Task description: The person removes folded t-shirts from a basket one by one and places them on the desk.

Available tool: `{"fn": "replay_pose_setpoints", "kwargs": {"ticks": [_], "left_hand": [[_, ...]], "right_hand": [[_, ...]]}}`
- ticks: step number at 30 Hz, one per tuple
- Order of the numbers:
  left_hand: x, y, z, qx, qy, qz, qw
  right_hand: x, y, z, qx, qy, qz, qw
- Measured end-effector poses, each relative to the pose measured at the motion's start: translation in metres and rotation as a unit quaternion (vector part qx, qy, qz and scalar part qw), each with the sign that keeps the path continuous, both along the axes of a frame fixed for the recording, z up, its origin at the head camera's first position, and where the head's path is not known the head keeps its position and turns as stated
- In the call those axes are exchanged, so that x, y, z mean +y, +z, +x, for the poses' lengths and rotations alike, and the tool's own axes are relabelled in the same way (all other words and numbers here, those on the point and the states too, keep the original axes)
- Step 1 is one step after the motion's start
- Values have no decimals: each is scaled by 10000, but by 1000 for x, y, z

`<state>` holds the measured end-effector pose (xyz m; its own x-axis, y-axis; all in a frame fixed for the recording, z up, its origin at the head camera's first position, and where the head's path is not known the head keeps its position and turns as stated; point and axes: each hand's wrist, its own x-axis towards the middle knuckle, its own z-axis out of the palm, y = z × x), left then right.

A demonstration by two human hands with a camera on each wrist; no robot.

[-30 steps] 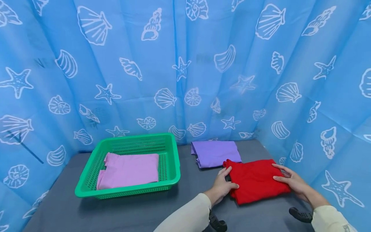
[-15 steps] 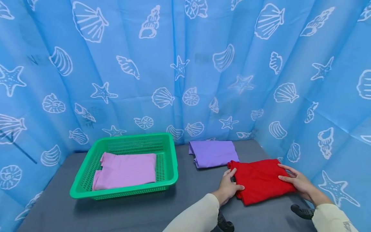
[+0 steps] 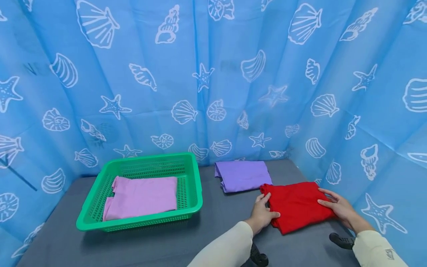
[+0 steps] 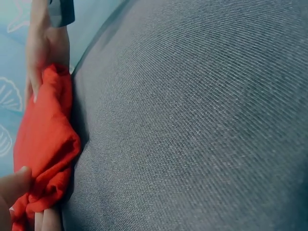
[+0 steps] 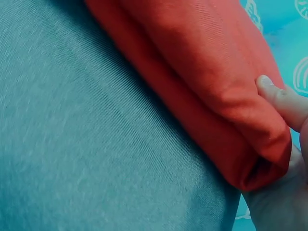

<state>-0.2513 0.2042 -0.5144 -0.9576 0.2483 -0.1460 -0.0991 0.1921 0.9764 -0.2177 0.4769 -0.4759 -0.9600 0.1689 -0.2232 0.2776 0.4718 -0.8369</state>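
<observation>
A folded red cloth [image 3: 297,205] lies low over the table at the right, between both hands. My left hand [image 3: 261,214] grips its left edge; in the left wrist view the thumb [image 4: 18,184] presses on top and fingertips [image 4: 48,220] show beneath. At the opposite edge my right hand [image 3: 341,209] holds the cloth, its thumb [image 5: 274,94] on the upper layer and the rest of the hand under the rolled fold. Behind the red cloth is a folded purple cloth [image 3: 245,176], its near right corner close to the red one.
To the left stands a green perforated basket [image 3: 140,219] with a folded pink cloth [image 3: 143,196] inside. Grey fabric covers the table [image 3: 160,244]. A blue curtain [image 3: 227,85] printed with white seashells hangs behind and along the right side.
The red cloth, held in both hands, has shifted slightly right relative to the purple cloth. The head view has turned a little right, so the basket sits further left.
</observation>
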Motion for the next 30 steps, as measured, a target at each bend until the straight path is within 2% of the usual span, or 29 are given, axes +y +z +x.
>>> {"fn": "replay_pose_setpoints", "kwargs": {"ticks": [4,8,10,13,17,21,24,27,30], "left_hand": [[-6,-2,1,74,19,88,9999],[-15,-1,4,-71,-39,746,9972],[-21,0,7,-219,-131,1128,9933],[-35,3,11,-289,-289,1410,9892],[-59,12,14,-154,-451,1651,9851],[-91,28,19,81,-760,1853,9797],[-122,42,21,346,-1076,1774,9776],[-157,58,21,713,-1307,1591,9760],[-198,76,19,1208,-1248,1450,9741]], "right_hand": [[-3,-1,-2,288,200,931,9950],[-6,0,1,806,267,1910,9779],[-12,1,3,1121,195,2191,9691],[-28,4,5,1642,82,2408,9566],[-61,13,5,2223,45,2367,9458],[-98,21,3,2374,45,2077,9489],[-128,19,-3,2426,153,1760,9539],[-166,24,-9,2567,476,1257,9571],[-210,41,-11,2665,919,494,9582]]}}
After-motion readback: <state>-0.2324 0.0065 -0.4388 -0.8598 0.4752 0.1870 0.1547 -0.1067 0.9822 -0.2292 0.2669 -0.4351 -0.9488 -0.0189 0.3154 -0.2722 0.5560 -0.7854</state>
